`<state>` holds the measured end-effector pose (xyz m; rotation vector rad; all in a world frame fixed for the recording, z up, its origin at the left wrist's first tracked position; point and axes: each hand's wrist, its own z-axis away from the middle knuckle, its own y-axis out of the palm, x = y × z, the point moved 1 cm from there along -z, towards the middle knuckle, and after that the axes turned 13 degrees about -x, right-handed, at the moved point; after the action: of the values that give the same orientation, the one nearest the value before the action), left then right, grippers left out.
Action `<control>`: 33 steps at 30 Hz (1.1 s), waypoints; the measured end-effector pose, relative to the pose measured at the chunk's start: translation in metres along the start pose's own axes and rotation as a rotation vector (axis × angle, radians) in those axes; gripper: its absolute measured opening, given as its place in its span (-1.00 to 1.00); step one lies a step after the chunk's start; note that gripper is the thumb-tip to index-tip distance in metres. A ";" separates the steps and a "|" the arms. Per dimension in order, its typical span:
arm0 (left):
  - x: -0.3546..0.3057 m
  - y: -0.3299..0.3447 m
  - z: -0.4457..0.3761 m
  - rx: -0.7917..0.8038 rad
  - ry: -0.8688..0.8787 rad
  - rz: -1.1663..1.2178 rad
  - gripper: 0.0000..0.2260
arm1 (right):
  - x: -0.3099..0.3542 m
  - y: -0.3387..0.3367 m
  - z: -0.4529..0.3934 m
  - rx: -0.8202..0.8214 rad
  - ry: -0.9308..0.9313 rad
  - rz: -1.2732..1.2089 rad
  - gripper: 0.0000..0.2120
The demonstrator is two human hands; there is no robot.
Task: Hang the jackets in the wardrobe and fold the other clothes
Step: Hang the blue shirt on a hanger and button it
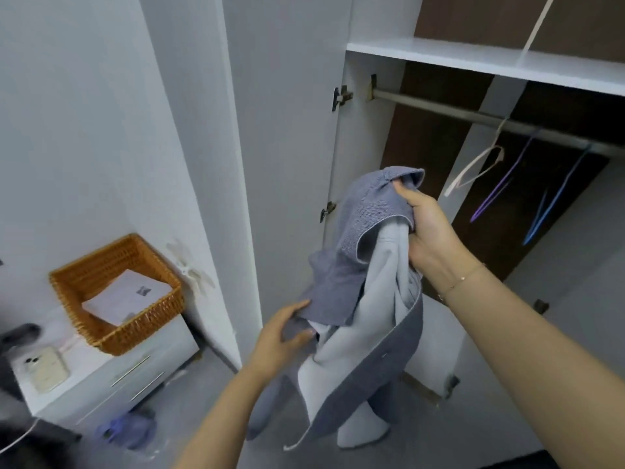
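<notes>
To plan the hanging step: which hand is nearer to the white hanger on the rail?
Right. The right hand grips the jacket just below-left of the white hanger; the left hand holds it much lower.

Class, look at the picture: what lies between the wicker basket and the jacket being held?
In the head view, the open white wardrobe door stands between the wicker basket and the blue-grey jacket; grey floor lies below.

- plain white wall (pixel 84 113) on the left, grey floor (pixel 209 384) below
- low white drawer unit (pixel 135 374) against it, wicker basket (pixel 111 299) on top holding papers
- phone (pixel 47 368) lying beside the basket
- soft, even light throughout
</notes>
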<state>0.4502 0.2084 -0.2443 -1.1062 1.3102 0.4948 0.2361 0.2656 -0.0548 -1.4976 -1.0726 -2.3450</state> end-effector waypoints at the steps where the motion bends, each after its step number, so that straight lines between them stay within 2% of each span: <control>1: -0.001 0.005 -0.010 -0.059 -0.011 0.013 -0.79 | 0.001 -0.002 0.000 -0.002 0.006 -0.012 -0.87; 2: -0.003 0.008 -0.020 -0.071 -0.012 0.030 -0.88 | 0.002 -0.006 -0.001 -0.008 0.008 -0.018 -0.88; 5: -0.014 0.003 -0.041 0.084 -0.018 0.062 -0.82 | 0.015 -0.024 -0.007 -0.094 -0.009 -0.025 -0.84; 8: -0.035 -0.016 -0.059 0.231 -0.052 0.133 -0.83 | 0.036 -0.057 -0.019 -0.281 -0.125 0.067 -0.83; 11: -0.076 -0.028 -0.082 0.190 0.011 0.155 -0.84 | 0.051 -0.099 -0.033 -0.433 -0.275 0.483 -0.86; 14: -0.133 -0.017 -0.101 0.141 0.092 0.190 -0.81 | 0.051 -0.130 -0.043 -0.422 -0.251 0.926 -0.76; 16: -0.169 -0.003 -0.110 0.147 0.117 0.224 -0.79 | 0.044 -0.133 -0.040 -0.369 -0.282 1.063 -0.74; 17: -0.185 0.005 -0.114 0.167 0.110 0.256 -0.80 | 0.042 -0.129 -0.033 -0.312 -0.317 0.979 -0.71; 18: -0.200 0.012 -0.117 0.190 0.099 0.282 -0.82 | 0.039 -0.125 -0.025 -0.222 -0.323 0.784 -0.68; 20: -0.223 0.027 -0.122 0.229 0.092 0.322 -0.84 | 0.034 -0.120 -0.011 0.005 -0.283 0.485 -0.69; 22: -0.240 0.041 -0.125 0.271 0.098 0.348 -0.84 | 0.028 -0.112 0.002 0.229 -0.274 0.594 -0.62; 24: -0.251 0.052 -0.126 0.301 0.111 0.341 -0.85 | 0.014 -0.105 0.004 0.339 -0.319 0.693 -0.58; 26: -0.253 0.055 -0.130 0.289 0.114 0.330 -0.85 | 0.003 -0.094 -0.002 0.253 -0.381 0.626 -0.71; 28: -0.245 0.047 -0.137 0.222 0.109 0.329 -0.85 | 0.006 -0.083 -0.007 0.058 -0.365 0.401 -0.85; 29: -0.236 0.038 -0.139 0.184 0.120 0.309 -0.87 | 0.010 -0.081 -0.013 0.010 -0.314 0.277 -0.89; 31: -0.207 0.020 -0.140 0.180 0.135 0.199 -0.93 | 0.022 -0.076 -0.026 0.010 -0.224 0.144 -0.92; 33: -0.163 0.009 -0.134 0.256 0.036 0.021 -0.71 | 0.031 -0.071 -0.036 0.023 -0.186 0.105 -0.80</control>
<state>0.3332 0.1442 -0.0807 -0.8930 1.3751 0.3129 0.1603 0.3014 -0.0718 -1.7461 -1.0287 -2.1509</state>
